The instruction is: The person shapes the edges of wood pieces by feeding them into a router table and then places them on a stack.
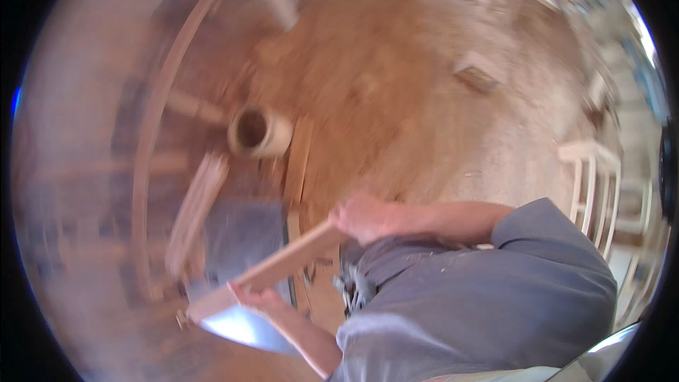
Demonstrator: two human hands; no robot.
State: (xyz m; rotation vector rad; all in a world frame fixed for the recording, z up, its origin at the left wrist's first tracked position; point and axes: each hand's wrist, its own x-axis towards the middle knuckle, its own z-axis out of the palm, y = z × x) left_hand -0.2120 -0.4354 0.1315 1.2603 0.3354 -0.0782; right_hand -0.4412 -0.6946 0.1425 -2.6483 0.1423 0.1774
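A flat wooden board [290, 255] slants across the lower middle of the view, held by both hands. My left hand [262, 301] closes on it near its lower left end. At the upper right end my right hand [364, 218] grips it, fingers wrapped round. Beneath the board lies a smooth grey machine table [244, 240], with a bright glare on its near part [247, 327]. Just left of that table are long wooden pieces [194, 219] lying together. Motion blurs the details of the fingers.
A pale hollow cylinder [276, 134] stands beyond the table, beside narrow planks [300, 159]. A long wooden rail [147, 141] runs along the left. Sawdust-brown floor [375, 78] spreads ahead, with a block [477, 78] on it. Pale wooden frames [590, 170] stand at right.
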